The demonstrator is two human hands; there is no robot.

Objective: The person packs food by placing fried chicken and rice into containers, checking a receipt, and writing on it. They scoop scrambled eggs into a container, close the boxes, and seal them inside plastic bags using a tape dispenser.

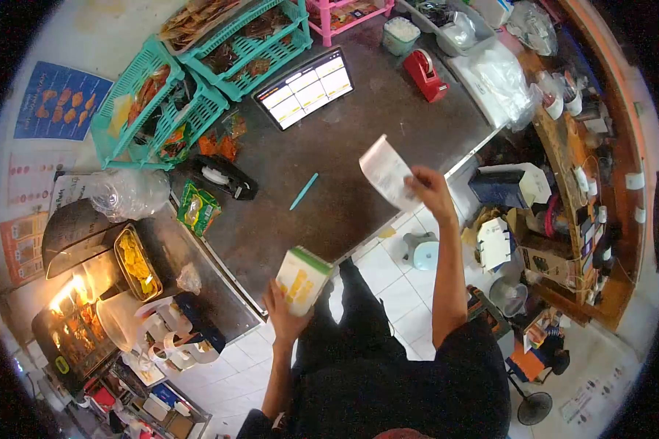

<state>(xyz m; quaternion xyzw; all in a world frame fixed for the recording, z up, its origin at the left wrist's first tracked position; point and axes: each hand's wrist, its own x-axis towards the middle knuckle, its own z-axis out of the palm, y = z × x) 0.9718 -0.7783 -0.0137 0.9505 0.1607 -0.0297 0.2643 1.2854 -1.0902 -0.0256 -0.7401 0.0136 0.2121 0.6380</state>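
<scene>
My left hand (288,316) grips a white carton (302,284) with yellow print and a green edge, held beside the near edge of the dark counter (271,212). A white paper slip (388,174), curled at its far end, is pinched in my right hand (430,192) over the counter's right side. Its print is too small to read. Between the two hands and farther in lies a teal pen (304,192). Beyond the pen, a tablet (307,89) shows a lit screen of white panels.
Teal baskets (161,110) of packets stand at the back left, near a black tape dispenser (225,178) and green packet (198,208). A red tape dispenser (425,76) and plastic bags (494,80) sit back right. A lit food warmer (73,322) glows at left.
</scene>
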